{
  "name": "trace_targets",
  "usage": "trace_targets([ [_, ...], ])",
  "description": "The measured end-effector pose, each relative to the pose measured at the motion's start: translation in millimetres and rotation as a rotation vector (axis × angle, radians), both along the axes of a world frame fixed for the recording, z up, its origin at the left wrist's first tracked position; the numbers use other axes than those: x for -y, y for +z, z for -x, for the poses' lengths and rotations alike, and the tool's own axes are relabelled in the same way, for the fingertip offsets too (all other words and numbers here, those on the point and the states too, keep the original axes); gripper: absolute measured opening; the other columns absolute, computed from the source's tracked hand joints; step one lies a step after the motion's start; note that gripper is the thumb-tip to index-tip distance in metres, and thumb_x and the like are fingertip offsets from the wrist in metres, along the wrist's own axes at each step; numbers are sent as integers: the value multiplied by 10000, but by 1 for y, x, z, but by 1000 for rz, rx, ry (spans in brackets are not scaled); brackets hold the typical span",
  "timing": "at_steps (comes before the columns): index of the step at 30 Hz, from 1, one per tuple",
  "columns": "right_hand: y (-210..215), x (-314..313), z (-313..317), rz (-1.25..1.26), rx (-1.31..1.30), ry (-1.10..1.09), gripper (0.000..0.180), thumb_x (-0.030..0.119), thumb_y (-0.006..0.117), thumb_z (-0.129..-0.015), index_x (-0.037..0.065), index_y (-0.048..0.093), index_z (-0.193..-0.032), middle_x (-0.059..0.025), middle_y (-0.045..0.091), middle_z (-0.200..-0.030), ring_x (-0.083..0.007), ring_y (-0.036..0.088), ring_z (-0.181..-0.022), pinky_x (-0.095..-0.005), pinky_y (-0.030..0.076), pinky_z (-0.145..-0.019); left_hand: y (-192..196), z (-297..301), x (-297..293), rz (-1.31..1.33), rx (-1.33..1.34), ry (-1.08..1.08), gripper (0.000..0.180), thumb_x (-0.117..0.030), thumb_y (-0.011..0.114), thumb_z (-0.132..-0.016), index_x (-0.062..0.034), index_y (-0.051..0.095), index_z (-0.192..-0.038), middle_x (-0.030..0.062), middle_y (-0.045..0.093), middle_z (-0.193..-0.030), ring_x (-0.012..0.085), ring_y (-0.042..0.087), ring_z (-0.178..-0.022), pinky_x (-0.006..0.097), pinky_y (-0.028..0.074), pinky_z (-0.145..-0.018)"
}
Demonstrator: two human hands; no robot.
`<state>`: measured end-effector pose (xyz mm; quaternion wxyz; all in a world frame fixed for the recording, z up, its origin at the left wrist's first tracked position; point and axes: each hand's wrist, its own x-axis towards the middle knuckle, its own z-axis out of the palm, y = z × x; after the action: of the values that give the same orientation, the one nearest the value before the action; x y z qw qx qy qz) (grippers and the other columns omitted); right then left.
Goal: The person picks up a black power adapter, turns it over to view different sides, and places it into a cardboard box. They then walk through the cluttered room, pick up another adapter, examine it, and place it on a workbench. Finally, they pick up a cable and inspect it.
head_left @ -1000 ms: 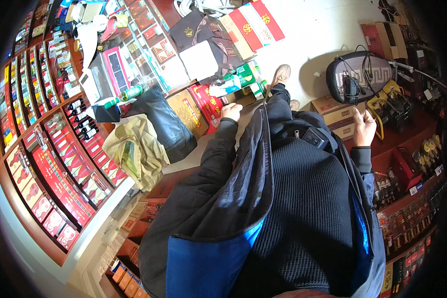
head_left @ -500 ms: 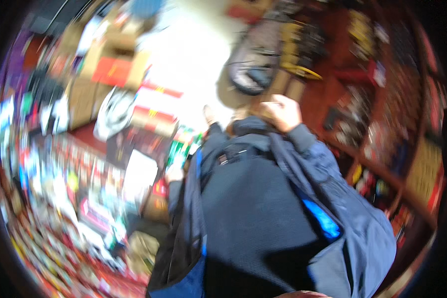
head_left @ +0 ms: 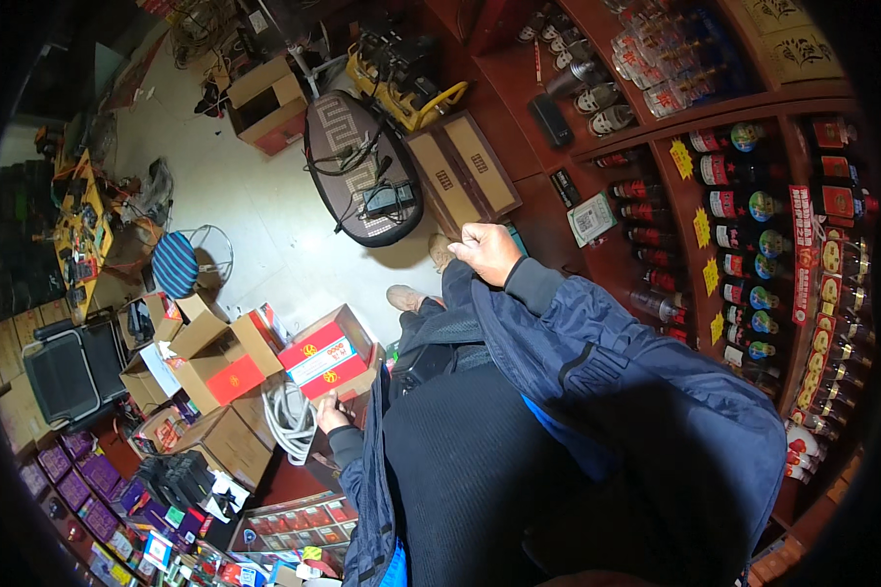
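Observation:
My right hand (head_left: 486, 252) is raised in front of me at the middle, its fingers curled into a loose fist with nothing visible in them. Below it, my shoes show on the pale floor. Lower and to the left, my left hand (head_left: 333, 413) hangs with its fingers loosely curled, and I see nothing in it. It appears just beside a red and white carton (head_left: 331, 352) and a coil of white hose (head_left: 291, 419); whether it touches either is unclear.
Wooden shelves (head_left: 597, 157) with rows of bottles line the right. A dark oval padded board (head_left: 362, 171) with cables lies ahead, near a yellow-framed machine (head_left: 401, 73). Open cardboard boxes (head_left: 227, 360), a blue striped stool (head_left: 174, 264) and a glass display case (head_left: 299, 523) stand left.
My view has swung and become sharp after blur. The oval board and cartons now appear lower and further left, and more bottle shelves show on the right. Both hands still look empty.

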<state>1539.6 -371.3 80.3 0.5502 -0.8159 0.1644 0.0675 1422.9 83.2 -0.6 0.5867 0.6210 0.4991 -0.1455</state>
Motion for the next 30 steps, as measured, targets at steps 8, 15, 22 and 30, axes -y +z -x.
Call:
trace_targets([
  [8, 0, -7, -11, 42, -26, 49, 355, 181, 734, -875, 36, 481, -671, -113, 536, -587, -194, 690, -634, -347, 505, -570, 14, -16, 37, 37, 128, -70, 300, -209, 670, -925, -100, 529, -683, -4, 408, -525, 119, 356, -416, 291, 303, -389],
  [15, 4, -26, -23, 87, -5, 187, 360, 167, 723, -874, 31, 460, -670, -116, 540, -593, -156, 616, -604, -338, 484, -570, 13, 23, 33, 61, 50, 48, 346, -183, 649, -927, -108, 478, -636, -15, 387, -521, 109, 323, -403, 298, 277, -389],
  [22, -7, -57, -34, 113, 13, 264, 358, 176, 740, -844, 12, 471, -673, -130, 451, -599, -161, 417, -572, -362, 420, -553, 10, 60, 17, 64, 40, 191, 372, -121, 642, -904, -124, 417, -608, -20, 350, -499, 103, 285, -379, 303, 228, -373],
  [30, -38, -49, -85, 238, 20, 142, 385, 196, 745, -844, 14, 457, -667, -108, 414, -592, -174, 400, -574, -376, 423, -560, 16, 66, -15, 103, 74, 347, 391, -81, 627, -915, -137, 365, -629, -28, 340, -504, 88, 278, -376, 289, 215, -357],
])
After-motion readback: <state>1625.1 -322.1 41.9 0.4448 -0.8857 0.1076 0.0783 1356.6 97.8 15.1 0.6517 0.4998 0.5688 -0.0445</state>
